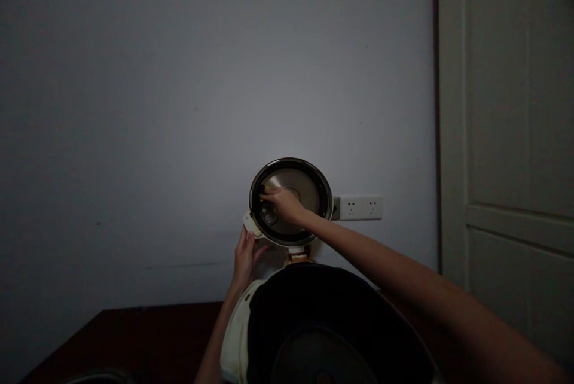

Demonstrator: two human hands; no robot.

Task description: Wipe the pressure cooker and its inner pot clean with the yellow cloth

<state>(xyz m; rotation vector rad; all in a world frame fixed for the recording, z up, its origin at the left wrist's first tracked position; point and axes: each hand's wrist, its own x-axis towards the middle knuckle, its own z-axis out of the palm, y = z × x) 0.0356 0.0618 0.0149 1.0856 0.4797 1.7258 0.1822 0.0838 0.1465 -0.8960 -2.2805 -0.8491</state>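
Note:
A cooker with a white body (234, 342) stands in front of me, its dark round pot (287, 306) uncovered. The cooker's lid (309, 183) is swung up on its hinge, with its metal inner face toward me. My left hand (244, 259) grips the white tab at the lid's lower left edge, fingers partly behind it. My right hand (284, 203) reaches across the inner face, closed on a small yellow-and-dark piece that looks like a sponge (262, 196). That piece is against the left part of the lid's inside and mostly hidden by the fingers.
A pale wall (179, 103) rises close behind the lid. White wall sockets (361, 208) are just right of it. The dark red tabletop (170, 336) holds the cooker. A round rim (98, 377) shows at the bottom left. A pale door (506, 133) is at the right.

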